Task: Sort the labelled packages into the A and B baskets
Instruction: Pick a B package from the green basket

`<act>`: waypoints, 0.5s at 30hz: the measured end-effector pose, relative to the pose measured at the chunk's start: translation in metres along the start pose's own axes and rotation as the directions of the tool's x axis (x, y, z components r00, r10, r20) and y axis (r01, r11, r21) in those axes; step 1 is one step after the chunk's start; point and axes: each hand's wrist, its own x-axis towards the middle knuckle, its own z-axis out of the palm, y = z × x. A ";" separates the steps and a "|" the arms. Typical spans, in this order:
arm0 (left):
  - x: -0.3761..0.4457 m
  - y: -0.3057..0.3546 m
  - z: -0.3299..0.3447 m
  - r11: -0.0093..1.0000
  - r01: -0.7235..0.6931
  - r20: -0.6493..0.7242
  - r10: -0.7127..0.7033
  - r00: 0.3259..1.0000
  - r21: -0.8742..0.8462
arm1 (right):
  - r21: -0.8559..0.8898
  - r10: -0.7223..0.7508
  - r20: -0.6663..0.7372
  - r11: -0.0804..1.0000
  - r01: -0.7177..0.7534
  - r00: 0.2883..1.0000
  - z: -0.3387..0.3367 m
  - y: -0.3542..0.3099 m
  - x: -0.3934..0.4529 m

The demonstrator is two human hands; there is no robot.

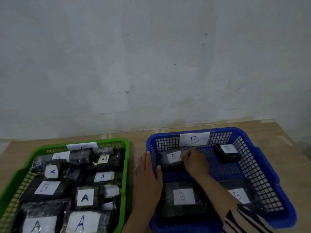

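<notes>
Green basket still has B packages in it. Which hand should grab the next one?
Left, probably. The left hand rests open on the blue basket rim beside the green basket; the right hand is busy on a B package.

"B" on the paper tag [194,139] at the blue basket's [269,167] far wall, "B" on four package labels inside it, mixed "A" and "B" labels on black packages in the green basket [125,165] at left, its own tag unreadable
</notes>
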 end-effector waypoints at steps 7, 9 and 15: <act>-0.001 0.000 0.000 1.000 -0.030 0.001 0.030 1.000 -0.007 | -0.230 -0.024 0.066 0.973 0.038 0.998 -0.002 -0.009 -0.014; -0.003 0.001 -0.003 0.998 -0.036 0.000 0.036 0.999 -0.043 | -0.180 -0.064 0.007 0.982 0.064 0.998 -0.007 -0.014 -0.024; -0.015 0.000 -0.028 0.989 -0.066 -0.031 0.062 0.998 -0.130 | -0.138 -0.207 -0.069 0.971 0.197 0.976 -0.011 -0.032 -0.057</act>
